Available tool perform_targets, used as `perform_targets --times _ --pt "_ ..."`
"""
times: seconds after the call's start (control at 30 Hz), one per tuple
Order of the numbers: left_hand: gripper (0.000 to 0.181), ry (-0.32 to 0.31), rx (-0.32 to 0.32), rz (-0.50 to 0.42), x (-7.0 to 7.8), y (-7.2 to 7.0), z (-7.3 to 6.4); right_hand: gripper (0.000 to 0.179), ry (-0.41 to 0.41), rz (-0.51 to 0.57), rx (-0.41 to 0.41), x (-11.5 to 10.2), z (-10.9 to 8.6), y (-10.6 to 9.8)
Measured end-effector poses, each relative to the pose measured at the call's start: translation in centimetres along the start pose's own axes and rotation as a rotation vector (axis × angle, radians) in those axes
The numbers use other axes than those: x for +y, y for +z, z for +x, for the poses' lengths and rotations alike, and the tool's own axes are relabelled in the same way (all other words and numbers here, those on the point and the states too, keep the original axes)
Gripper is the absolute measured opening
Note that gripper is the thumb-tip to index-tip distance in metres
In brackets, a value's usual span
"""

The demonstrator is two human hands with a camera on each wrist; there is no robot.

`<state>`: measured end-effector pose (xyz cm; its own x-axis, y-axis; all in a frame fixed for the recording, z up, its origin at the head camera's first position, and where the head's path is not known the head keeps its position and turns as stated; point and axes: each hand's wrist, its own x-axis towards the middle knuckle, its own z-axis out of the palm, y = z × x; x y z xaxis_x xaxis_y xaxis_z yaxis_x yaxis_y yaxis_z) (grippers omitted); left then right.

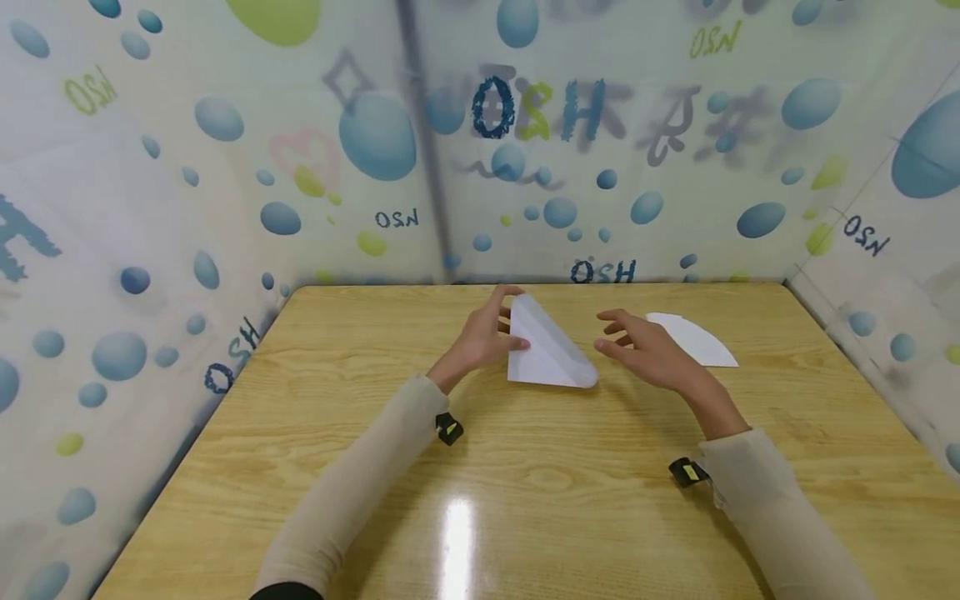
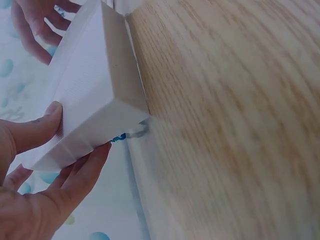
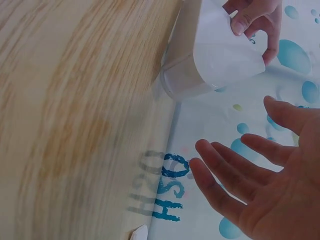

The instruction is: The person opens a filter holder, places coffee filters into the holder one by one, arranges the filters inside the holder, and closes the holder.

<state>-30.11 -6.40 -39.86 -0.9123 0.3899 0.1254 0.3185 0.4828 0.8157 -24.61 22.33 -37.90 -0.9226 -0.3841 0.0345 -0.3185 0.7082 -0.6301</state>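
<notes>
A white wedge-shaped box (image 1: 547, 354), like a cake-slice box with one rounded end, stands tilted above the wooden table. My left hand (image 1: 483, 333) holds it at its left end, the thumb on the near face and the fingers round the far side, as the left wrist view shows with the box (image 2: 85, 95). To the right of the box and apart from it, my right hand (image 1: 648, 354) hovers with loosely spread fingers and nothing in them. Behind that hand, a flat white fan-shaped piece (image 1: 697, 342) lies on the table, partly hidden by it.
The wooden table (image 1: 525, 483) reaches back to a wall covering (image 1: 465, 192) with blue and green drops, with more of it on both sides. A small black device (image 1: 449, 428) hangs at the left cuff, another black device (image 1: 687, 472) at the right.
</notes>
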Motion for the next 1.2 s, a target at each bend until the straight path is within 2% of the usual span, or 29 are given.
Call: perform_targets --times 0.2,0.37,0.53,0.67,0.9,1.03,1.2 --pt "0.083 0.01 0.024 0.01 0.1 0.0 -0.3 0.059 -0.037 0.007 0.01 -0.6 -0.1 0.1" --pt "0.091 0.015 0.032 0.002 0.2 -0.1 -0.7 0.057 -0.074 0.009 0.028 -1.2 0.1 0.4" --pt "0.094 0.002 0.027 0.022 0.4 -0.2 -1.0 0.055 -0.084 0.017 0.024 -1.7 0.3 0.8" --pt "0.087 -0.018 0.008 0.023 0.5 -0.3 -1.2 0.055 -0.095 0.019 0.017 -2.0 0.4 1.1" --pt "0.062 -0.05 -0.022 0.032 0.6 -0.6 -1.7 0.054 -0.11 0.031 0.021 -2.5 0.7 1.5" --pt "0.058 -0.051 -0.019 0.053 0.5 -0.5 -1.9 0.055 -0.117 0.037 0.009 -2.7 0.8 1.8" --pt "0.052 -0.056 -0.028 0.021 0.4 -0.5 -2.1 0.057 -0.118 0.039 -0.006 -2.8 0.9 2.1"
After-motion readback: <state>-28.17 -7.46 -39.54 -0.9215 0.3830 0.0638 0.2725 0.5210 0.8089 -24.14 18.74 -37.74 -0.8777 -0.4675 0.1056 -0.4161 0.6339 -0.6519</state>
